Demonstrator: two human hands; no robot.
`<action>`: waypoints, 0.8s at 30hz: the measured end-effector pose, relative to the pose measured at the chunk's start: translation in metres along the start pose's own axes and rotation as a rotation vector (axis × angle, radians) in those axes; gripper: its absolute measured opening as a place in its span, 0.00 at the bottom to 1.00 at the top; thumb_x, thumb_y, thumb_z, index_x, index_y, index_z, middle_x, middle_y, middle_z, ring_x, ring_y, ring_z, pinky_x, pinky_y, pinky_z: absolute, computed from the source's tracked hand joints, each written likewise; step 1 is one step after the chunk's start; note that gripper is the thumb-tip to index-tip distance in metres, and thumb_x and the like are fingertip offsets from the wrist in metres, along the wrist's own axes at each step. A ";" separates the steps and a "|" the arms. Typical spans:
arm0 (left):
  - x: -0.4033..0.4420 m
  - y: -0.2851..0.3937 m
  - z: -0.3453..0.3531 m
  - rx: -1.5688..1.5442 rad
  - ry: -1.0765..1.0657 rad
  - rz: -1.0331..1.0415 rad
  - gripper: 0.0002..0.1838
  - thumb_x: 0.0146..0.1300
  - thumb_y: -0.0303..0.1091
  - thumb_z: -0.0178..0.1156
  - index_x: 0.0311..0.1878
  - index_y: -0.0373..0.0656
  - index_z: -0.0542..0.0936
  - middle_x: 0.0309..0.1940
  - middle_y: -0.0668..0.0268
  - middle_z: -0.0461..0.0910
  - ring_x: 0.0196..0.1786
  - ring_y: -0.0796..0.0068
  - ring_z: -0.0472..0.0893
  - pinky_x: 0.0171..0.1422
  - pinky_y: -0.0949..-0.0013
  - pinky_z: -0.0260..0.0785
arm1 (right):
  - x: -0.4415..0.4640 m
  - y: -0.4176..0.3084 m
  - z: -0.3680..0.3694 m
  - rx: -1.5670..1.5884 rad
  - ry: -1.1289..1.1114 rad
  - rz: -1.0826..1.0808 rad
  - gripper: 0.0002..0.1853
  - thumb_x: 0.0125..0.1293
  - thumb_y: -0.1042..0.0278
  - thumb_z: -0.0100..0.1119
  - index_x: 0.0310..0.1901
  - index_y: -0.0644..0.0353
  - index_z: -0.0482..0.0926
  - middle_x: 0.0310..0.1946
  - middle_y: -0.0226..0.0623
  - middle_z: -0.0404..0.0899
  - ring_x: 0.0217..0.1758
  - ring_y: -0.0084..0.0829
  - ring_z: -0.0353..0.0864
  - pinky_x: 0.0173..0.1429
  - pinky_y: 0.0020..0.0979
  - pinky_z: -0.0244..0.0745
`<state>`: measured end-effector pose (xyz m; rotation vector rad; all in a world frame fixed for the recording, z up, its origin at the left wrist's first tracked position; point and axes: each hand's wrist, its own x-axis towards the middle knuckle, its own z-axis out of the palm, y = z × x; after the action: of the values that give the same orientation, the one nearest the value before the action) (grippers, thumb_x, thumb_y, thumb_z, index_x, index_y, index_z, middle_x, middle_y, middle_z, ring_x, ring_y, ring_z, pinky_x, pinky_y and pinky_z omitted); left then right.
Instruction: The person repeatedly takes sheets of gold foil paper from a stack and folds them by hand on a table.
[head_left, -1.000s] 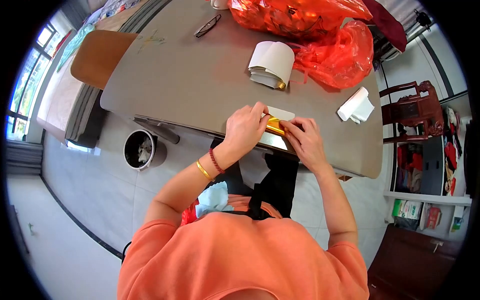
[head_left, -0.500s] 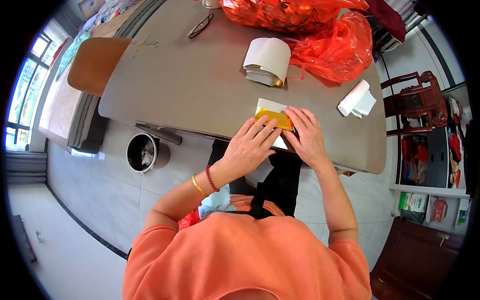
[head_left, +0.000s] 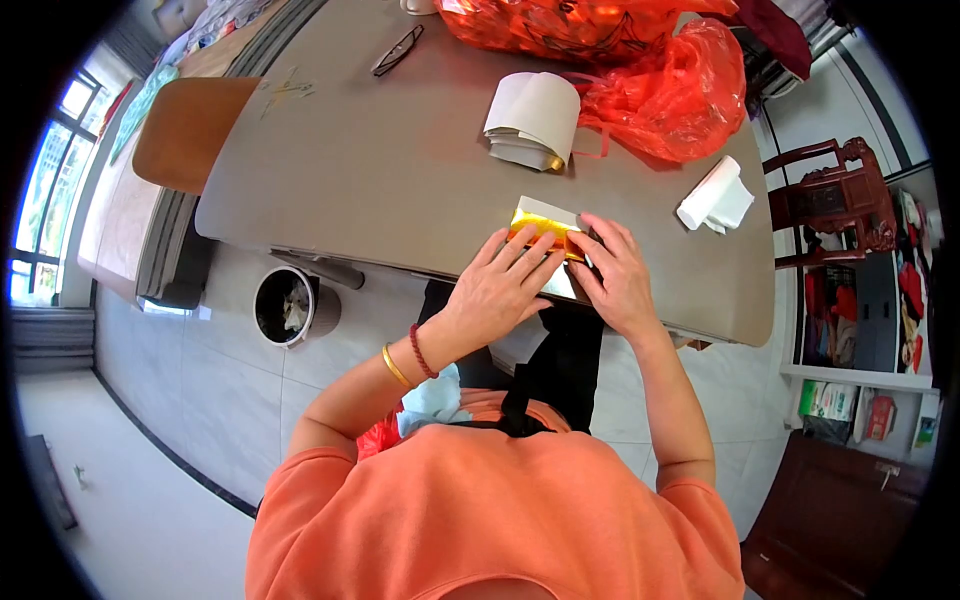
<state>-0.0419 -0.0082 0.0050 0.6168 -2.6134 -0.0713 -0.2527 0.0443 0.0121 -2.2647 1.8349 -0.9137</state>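
A piece of gold foil paper [head_left: 540, 222] with a pale border lies at the table's near edge. My left hand [head_left: 503, 276] rests over its left and lower part, fingers spread out and nearly flat. At the right end of the paper, my right hand [head_left: 617, 276] has its fingers bent over the edge and its thumb just below, gripping it. A shiny pale part [head_left: 558, 283] shows between the hands; its lower side is hidden. Beyond the hands stands a curved stack of white-backed paper [head_left: 533, 112] with a gold spot at its lower corner.
Red plastic bags [head_left: 665, 95] fill the table's far right. A white folded bundle [head_left: 716, 195] lies to the right, and eyeglasses [head_left: 398, 50] lie at the far left. A lined bin [head_left: 296, 305] stands on the floor, with a brown chair [head_left: 190, 132] beside the table [head_left: 350, 170].
The foil now catches bright light and looks tilted differently. My left fingers have shifted slightly, and both hands stay on the paper.
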 end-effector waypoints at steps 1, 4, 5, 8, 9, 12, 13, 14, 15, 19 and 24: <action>0.000 0.000 0.001 -0.003 -0.008 -0.003 0.39 0.54 0.47 0.70 0.68 0.44 0.71 0.67 0.59 0.69 0.71 0.57 0.66 0.76 0.51 0.57 | 0.000 0.001 0.001 -0.007 0.002 -0.011 0.20 0.59 0.68 0.66 0.54 0.60 0.80 0.60 0.39 0.75 0.64 0.46 0.71 0.67 0.43 0.67; 0.001 -0.001 0.002 -0.013 -0.022 -0.013 0.40 0.53 0.47 0.70 0.68 0.45 0.70 0.68 0.59 0.68 0.72 0.57 0.66 0.76 0.51 0.57 | 0.000 0.000 0.001 -0.025 0.008 -0.021 0.20 0.59 0.69 0.66 0.53 0.61 0.80 0.60 0.40 0.75 0.64 0.45 0.71 0.67 0.43 0.67; 0.001 -0.001 0.002 -0.016 -0.025 -0.016 0.40 0.53 0.47 0.70 0.69 0.45 0.70 0.68 0.59 0.68 0.72 0.57 0.66 0.76 0.51 0.57 | 0.001 0.000 0.001 -0.014 0.009 -0.009 0.20 0.59 0.69 0.66 0.53 0.61 0.80 0.60 0.40 0.75 0.64 0.45 0.71 0.67 0.43 0.67; 0.002 -0.002 0.001 -0.025 -0.033 -0.009 0.40 0.53 0.47 0.70 0.69 0.45 0.70 0.68 0.59 0.68 0.72 0.57 0.66 0.76 0.51 0.57 | 0.002 -0.001 0.000 0.001 0.009 0.003 0.20 0.58 0.69 0.66 0.53 0.62 0.80 0.59 0.40 0.75 0.63 0.45 0.71 0.67 0.43 0.67; 0.002 -0.002 0.001 -0.021 -0.034 -0.004 0.40 0.53 0.47 0.70 0.69 0.45 0.70 0.68 0.59 0.69 0.72 0.57 0.66 0.76 0.52 0.57 | 0.001 -0.001 0.001 -0.005 0.007 -0.008 0.20 0.58 0.69 0.66 0.53 0.62 0.80 0.59 0.41 0.75 0.63 0.45 0.71 0.67 0.43 0.67; 0.002 -0.003 0.001 -0.016 -0.039 0.006 0.40 0.53 0.47 0.70 0.68 0.45 0.70 0.68 0.59 0.69 0.72 0.57 0.66 0.76 0.52 0.57 | 0.001 -0.001 0.001 -0.012 0.008 -0.026 0.20 0.58 0.69 0.66 0.53 0.62 0.80 0.59 0.41 0.76 0.63 0.45 0.71 0.67 0.43 0.68; 0.002 -0.004 0.000 -0.018 -0.042 0.007 0.39 0.53 0.47 0.70 0.68 0.45 0.70 0.68 0.59 0.69 0.71 0.57 0.66 0.76 0.52 0.57 | 0.001 -0.001 0.001 -0.013 0.010 -0.029 0.20 0.58 0.69 0.66 0.53 0.62 0.80 0.59 0.41 0.76 0.63 0.45 0.71 0.67 0.43 0.68; 0.002 -0.004 0.000 -0.021 -0.046 0.009 0.39 0.54 0.47 0.70 0.68 0.45 0.70 0.68 0.59 0.69 0.71 0.57 0.66 0.76 0.52 0.57 | 0.001 -0.001 0.001 -0.012 0.011 -0.029 0.20 0.58 0.69 0.66 0.53 0.62 0.80 0.59 0.41 0.76 0.63 0.45 0.71 0.67 0.43 0.68; 0.002 -0.004 0.000 -0.021 -0.047 0.009 0.39 0.54 0.47 0.70 0.68 0.45 0.69 0.68 0.59 0.69 0.71 0.57 0.66 0.76 0.52 0.57 | 0.001 -0.001 0.001 -0.012 0.014 -0.029 0.19 0.58 0.69 0.66 0.52 0.62 0.80 0.59 0.41 0.76 0.63 0.45 0.71 0.67 0.43 0.68; 0.003 -0.004 -0.001 -0.023 -0.056 0.011 0.39 0.54 0.47 0.70 0.68 0.45 0.69 0.68 0.60 0.69 0.72 0.58 0.66 0.76 0.53 0.57 | 0.001 -0.002 0.000 -0.017 0.014 -0.024 0.19 0.58 0.69 0.65 0.52 0.62 0.79 0.59 0.41 0.75 0.63 0.45 0.71 0.67 0.43 0.67; 0.003 -0.005 -0.001 -0.024 -0.061 0.017 0.39 0.54 0.47 0.70 0.69 0.45 0.69 0.68 0.61 0.69 0.72 0.58 0.65 0.77 0.53 0.56 | 0.001 -0.003 0.001 -0.031 0.017 -0.018 0.20 0.58 0.73 0.65 0.53 0.61 0.80 0.60 0.39 0.76 0.64 0.45 0.72 0.66 0.42 0.69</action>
<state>-0.0422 -0.0138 0.0069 0.5923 -2.6721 -0.1171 -0.2498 0.0440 0.0133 -2.3015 1.8513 -0.9162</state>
